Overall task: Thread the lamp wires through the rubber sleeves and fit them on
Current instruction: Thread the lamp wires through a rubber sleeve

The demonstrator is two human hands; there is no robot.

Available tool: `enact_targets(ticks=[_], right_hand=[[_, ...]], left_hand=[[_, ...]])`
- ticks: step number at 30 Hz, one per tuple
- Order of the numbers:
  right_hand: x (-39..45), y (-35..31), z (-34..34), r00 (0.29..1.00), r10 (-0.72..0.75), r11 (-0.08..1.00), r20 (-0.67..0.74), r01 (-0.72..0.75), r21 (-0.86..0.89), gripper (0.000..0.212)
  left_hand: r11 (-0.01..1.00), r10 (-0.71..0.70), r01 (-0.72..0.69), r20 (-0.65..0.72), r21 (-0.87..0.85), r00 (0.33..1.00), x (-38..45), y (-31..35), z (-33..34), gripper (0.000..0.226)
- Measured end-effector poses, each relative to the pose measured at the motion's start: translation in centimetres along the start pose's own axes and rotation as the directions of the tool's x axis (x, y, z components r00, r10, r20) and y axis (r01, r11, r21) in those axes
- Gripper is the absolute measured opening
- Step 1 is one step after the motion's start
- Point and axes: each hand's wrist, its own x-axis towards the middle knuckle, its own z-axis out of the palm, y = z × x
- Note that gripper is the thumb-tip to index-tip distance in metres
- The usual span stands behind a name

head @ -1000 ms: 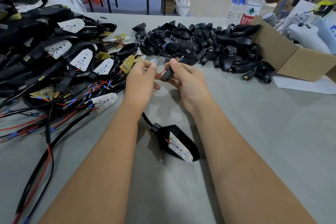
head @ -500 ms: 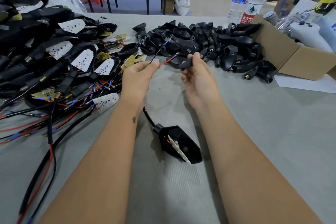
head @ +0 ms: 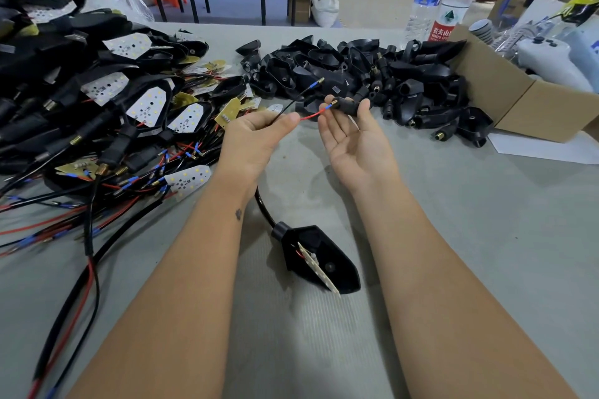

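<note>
On the grey counter (head: 453,236), the left hand (head: 256,139) pinches the red and black lamp wires (head: 291,107); the right hand (head: 353,139), palm up, pinches a rubber sleeve (head: 348,105).

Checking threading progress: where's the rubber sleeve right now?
Head view, centre: rubber sleeve pinched at the right hand fingertips, beside the red wire.

Single head-worn wide-angle view, forward and down, close over the grey worktable (head: 486,236).
</note>
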Motion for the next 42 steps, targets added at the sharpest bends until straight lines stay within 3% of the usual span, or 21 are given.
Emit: enact_targets(ticks=[6, 12, 15, 18, 23, 25, 36, 42], right_hand=[[-0.3, -0.1, 0.1, 1.000, -0.006, 0.978, 0.025, 0.011, -0.210, 0.032], [-0.5, 0.9, 0.3, 0.988, -0.066, 0.819, 0.139, 0.133, -0.558, 0.011], [-0.4, 1.1, 0.3, 0.991, -0.073, 0.844, 0.114, 0.122, -0.522, 0.012], [0.0, 0.7, 0.2, 0.991, -0.128, 0.922, 0.024, 0.128, -0.365, 0.014], [0.0, 0.1, -0.2, 0.995, -0.097, 0.994, -0.038, 0.095, -0.048, 0.019], [-0.1, 0.1, -0.2, 0.997, -0.074, 0.997, -0.033, 0.074, 0.003, 0.023], [-0.3, 0.7, 0.2, 0.997, -0.029, 0.911, 0.070, 0.055, -0.408, 0.013], [-0.3, 0.7, 0.1, 0.998, -0.052, 0.917, 0.045, 0.066, -0.393, 0.006]], left_hand=[[1.000, -0.005, 0.004, -0.088, -0.011, 0.996, 0.3, -0.2, 0.0, 0.020], [0.999, 0.042, -0.042, -0.058, 0.000, 0.997, 0.2, -0.2, 0.1, 0.014], [0.999, 0.035, -0.034, -0.065, 0.021, 0.997, 0.2, -0.3, 0.1, 0.014], [1.000, -0.005, 0.006, -0.090, 0.003, 0.996, 0.3, -0.2, -0.1, 0.013], [1.000, 0.001, -0.001, 0.058, 0.000, 0.998, 0.3, -0.2, -0.7, 0.012], [1.000, -0.001, -0.001, 0.093, 0.023, 0.996, 0.3, -0.2, -0.9, 0.012], [0.995, 0.045, -0.047, 0.023, 0.087, 0.999, 0.1, -0.1, -0.3, 0.014], [0.997, -0.020, 0.021, -0.015, 0.068, 1.000, 0.5, -0.2, -0.1, 0.025]])
